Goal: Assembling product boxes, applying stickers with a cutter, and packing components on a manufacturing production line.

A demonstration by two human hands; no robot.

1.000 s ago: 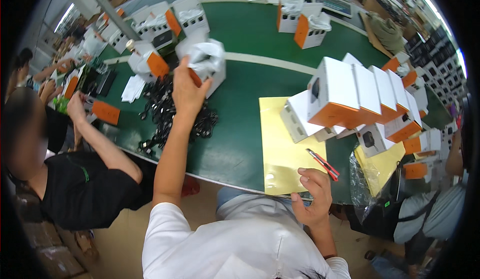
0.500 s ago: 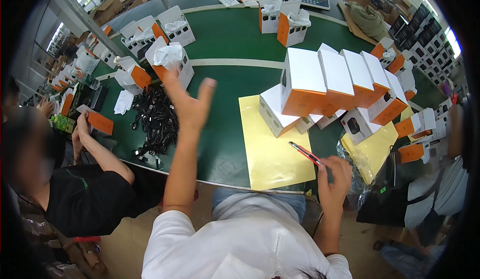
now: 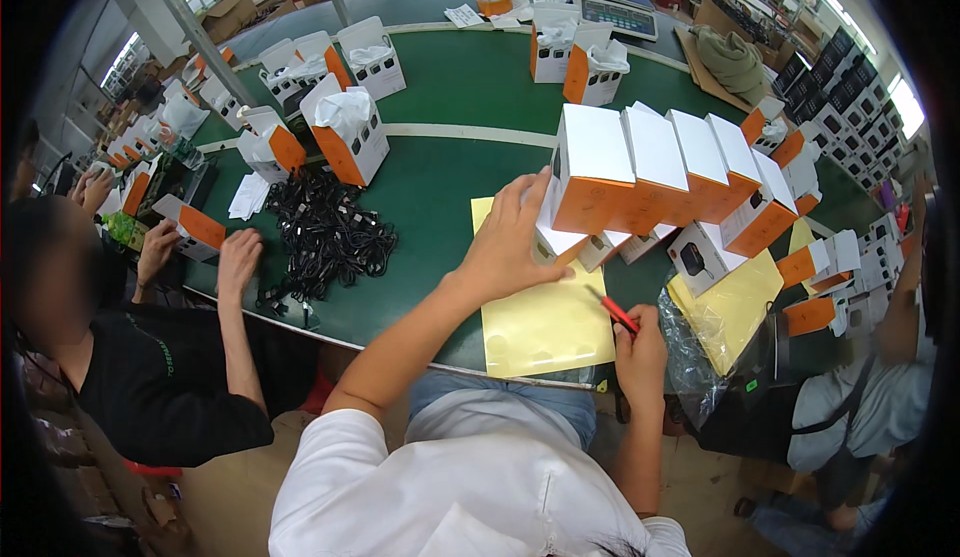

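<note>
The left hand [image 3: 515, 242] is laid with fingers spread on the small white-and-orange cardboard box [image 3: 556, 240], which lies flat on the yellow paper sheet [image 3: 545, 322] just at seven o'clock of the row of upright white-and-orange cartons [image 3: 660, 172]. The right hand [image 3: 640, 347] is closed around a red pen-like tool [image 3: 618, 312], its tip pointed toward ten o'clock, near the box but apart from it. The step in hand is judged to be steadying the box for marking; next, the tool tip is to be brought onto the held box while the box is kept pinned
</note>
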